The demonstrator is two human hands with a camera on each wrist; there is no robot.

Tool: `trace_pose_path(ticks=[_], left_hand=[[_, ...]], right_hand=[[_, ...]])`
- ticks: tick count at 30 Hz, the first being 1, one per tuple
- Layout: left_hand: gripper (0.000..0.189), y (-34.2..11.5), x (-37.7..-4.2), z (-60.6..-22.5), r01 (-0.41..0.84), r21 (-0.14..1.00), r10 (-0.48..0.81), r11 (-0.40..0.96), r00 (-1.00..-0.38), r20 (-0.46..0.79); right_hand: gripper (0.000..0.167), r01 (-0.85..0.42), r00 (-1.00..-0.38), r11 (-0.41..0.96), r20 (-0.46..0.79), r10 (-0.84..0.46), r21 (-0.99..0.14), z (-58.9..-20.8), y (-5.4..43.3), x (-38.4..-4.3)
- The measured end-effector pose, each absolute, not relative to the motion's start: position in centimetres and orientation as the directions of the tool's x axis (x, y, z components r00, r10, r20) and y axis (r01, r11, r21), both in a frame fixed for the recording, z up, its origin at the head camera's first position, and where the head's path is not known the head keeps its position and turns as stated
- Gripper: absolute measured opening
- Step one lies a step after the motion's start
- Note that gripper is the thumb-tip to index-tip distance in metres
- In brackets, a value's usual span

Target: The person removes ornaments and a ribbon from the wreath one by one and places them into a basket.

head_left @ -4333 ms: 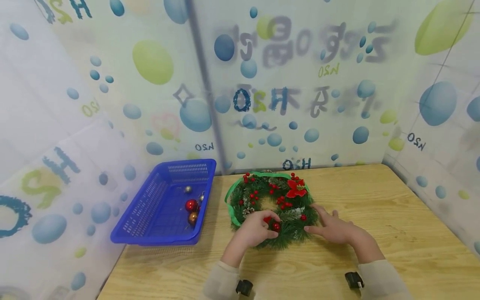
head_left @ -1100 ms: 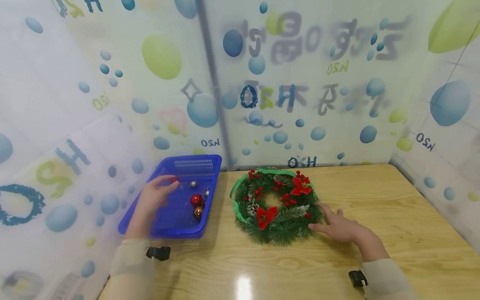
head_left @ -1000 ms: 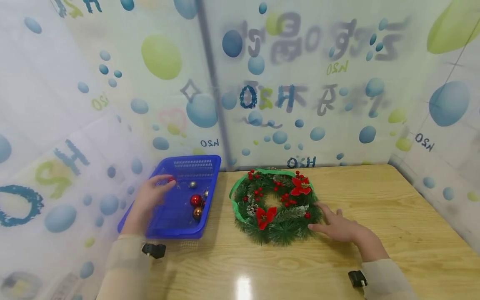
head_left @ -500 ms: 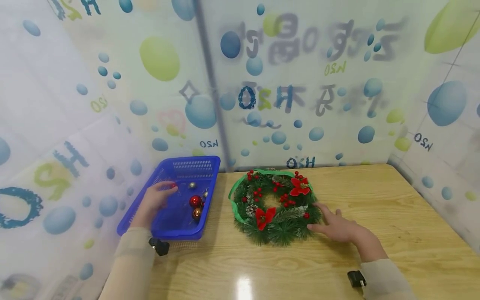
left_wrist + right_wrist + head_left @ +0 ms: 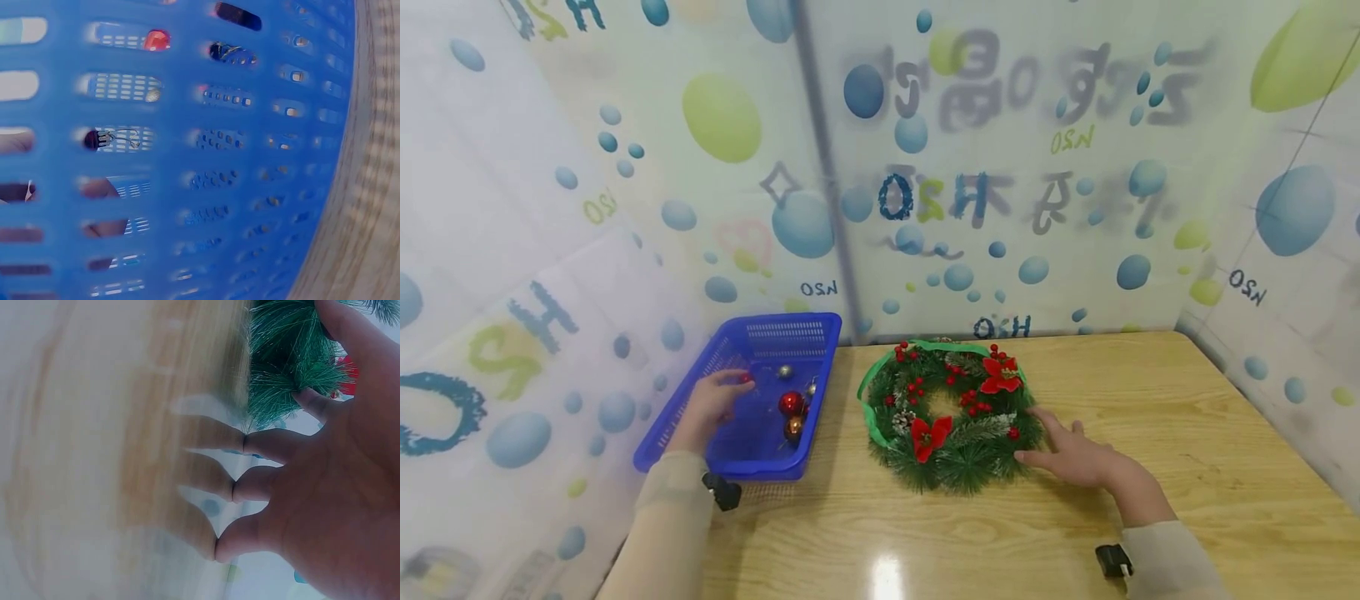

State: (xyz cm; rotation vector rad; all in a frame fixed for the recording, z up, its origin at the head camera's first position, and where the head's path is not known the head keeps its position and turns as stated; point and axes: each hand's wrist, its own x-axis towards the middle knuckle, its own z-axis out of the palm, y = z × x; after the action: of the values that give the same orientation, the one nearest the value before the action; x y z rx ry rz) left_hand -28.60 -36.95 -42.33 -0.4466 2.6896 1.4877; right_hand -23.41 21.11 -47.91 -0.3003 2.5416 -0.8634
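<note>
My left hand (image 5: pixel 703 408) reaches over the blue plastic basket (image 5: pixel 658 433), pinching a small red bauble (image 5: pixel 746 377) between fingertips and thumb. In the left wrist view, the basket's slotted wall (image 5: pixel 172 165) hides most of the hand; a dark ball with a wire hook (image 5: pixel 92 139) shows through a slot. A green wreath (image 5: pixel 966 471) with red berries and two red poinsettia flowers (image 5: pixel 931 437) lies flat on the table. My right hand (image 5: pixel 1078 457) rests at its right edge, fingers spread. In the right wrist view, thumb and index are beside green needles (image 5: pixel 284 369).
Inside the basket lie a larger red bauble (image 5: pixel 790 404), a copper-coloured one (image 5: pixel 793 429) and a silver one (image 5: pixel 785 372). A green ribbon (image 5: pixel 870 421) runs round the wreath's left and back edge. A patterned curtain (image 5: pixel 925 275) stands behind the wooden table (image 5: pixel 865 533).
My left hand has moved from the wreath's front left to the basket with the red bauble, and has lowered slightly there over the last second. The right hand stays at the wreath's edge.
</note>
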Motion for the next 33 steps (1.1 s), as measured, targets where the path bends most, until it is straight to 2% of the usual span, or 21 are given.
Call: trace_pose_path(ticks=[14, 22, 33], left_hand=[[0.052, -36.98, -28.54, -42.89, -0.282, 0.831, -0.241, 0.480, -0.953, -0.184], [0.054, -37.29, -29.06, -43.13, -0.334, 0.828, -0.278, 0.450, -0.934, -0.226], [0.052, -37.10, -28.76, -42.85, -0.325, 0.836, -0.283, 0.443, -0.935, -0.214]], right_hand=[[0.101, -0.057, -0.876, 0.775, -0.341, -0.341, -0.629, -47.83, 21.01, -23.27], [0.102, -0.052, -0.875, 0.774, -0.346, -0.340, -0.631, -47.52, 21.04, -23.33], [0.104, -0.033, -0.872, 0.766, -0.356, -0.336, -0.642, -47.75, 21.08, -23.39]])
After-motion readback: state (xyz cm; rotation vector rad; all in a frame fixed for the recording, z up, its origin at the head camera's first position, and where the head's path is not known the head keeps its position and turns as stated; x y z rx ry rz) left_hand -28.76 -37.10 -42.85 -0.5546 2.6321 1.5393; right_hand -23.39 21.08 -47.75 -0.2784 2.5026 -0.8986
